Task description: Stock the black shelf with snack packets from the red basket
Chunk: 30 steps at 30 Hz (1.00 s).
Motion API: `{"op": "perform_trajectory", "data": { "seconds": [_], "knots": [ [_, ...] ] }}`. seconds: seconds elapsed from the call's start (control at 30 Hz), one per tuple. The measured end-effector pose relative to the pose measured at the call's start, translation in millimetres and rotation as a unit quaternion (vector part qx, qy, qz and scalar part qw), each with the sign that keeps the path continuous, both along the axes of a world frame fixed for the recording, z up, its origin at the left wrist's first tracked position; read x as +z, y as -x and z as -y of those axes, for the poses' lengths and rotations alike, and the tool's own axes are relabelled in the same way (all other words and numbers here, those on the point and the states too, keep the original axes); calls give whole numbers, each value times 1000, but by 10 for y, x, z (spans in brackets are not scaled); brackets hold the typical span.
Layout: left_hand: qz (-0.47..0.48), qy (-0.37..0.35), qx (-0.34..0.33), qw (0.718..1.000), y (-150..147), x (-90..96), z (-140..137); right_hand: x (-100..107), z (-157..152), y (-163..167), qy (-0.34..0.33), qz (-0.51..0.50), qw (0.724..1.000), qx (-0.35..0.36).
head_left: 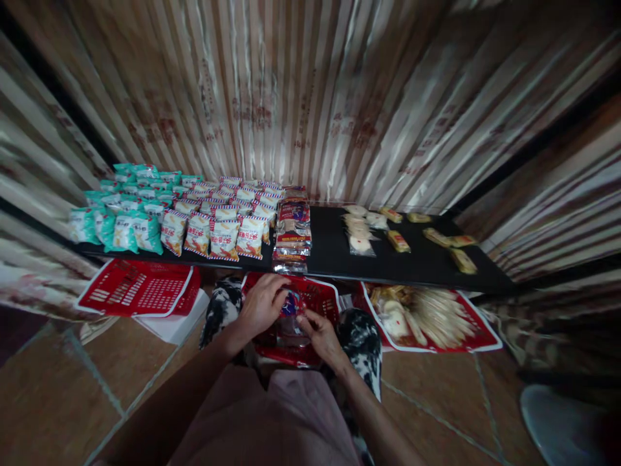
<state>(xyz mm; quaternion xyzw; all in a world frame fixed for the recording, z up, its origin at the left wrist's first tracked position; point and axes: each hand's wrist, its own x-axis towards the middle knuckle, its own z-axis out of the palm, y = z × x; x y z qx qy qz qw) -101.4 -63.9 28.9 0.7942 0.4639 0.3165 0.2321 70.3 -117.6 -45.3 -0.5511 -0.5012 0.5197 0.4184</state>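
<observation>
Between my two hands, above the red basket (317, 294) at my knees, is a small purple-and-red snack packet (291, 325). My left hand (263, 303) grips its upper left side, fingers curled over the top edge. My right hand (321, 335) pinches its right edge between thumb and fingers. On the black shelf (330, 249) just beyond, a column of similar packets (293, 223) lies overlapped, running from the back to the front edge. My hands and the packet hide much of what the basket holds.
Rows of white snack bags (224, 238) and teal bags (127, 230) stand left on the shelf. White round packs (359, 243) and yellow packets (398, 241) lie right. A red basket of long packs (439, 317) sits below right, a tilted red basket (138, 288) below left. Striped curtains (301, 90) hang behind.
</observation>
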Motion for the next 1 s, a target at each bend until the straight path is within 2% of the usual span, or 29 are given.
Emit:
{"op": "perform_trajectory", "data": {
  "seconds": [0.13,0.17,0.23,0.3,0.37,0.4,0.47,0.6,0.8,0.9,1.0],
  "knots": [
    [122,-50,155,979,-10,90,93,261,7,-44,-28,-46,996,-72],
    [150,-45,190,969,-8,68,124,323,6,-56,-28,-64,994,-90],
    [202,6,204,958,-10,-15,192,444,-2,-72,-17,-111,987,-117],
    [249,132,132,950,-33,-106,265,556,-20,-71,-7,-167,976,-137],
    [297,251,41,920,-84,-159,327,662,-53,-62,-4,-217,964,-152],
    [317,288,3,904,-119,-163,347,713,-74,-59,-3,-238,958,-158],
    [337,318,-35,885,-197,-137,356,815,-130,-68,2,-262,952,-159],
    [337,314,-7,888,-337,-25,234,1014,-323,-164,7,-257,954,-155],
    [345,293,-12,892,-471,153,-152,1272,-923,-370,-71,-167,970,-165],
    [363,231,39,902,-575,265,-431,1362,-1341,-432,-99,-120,973,-168],
    [400,226,107,882,-705,393,-745,1386,-1821,-498,-102,-95,978,-158]
  ]
}}
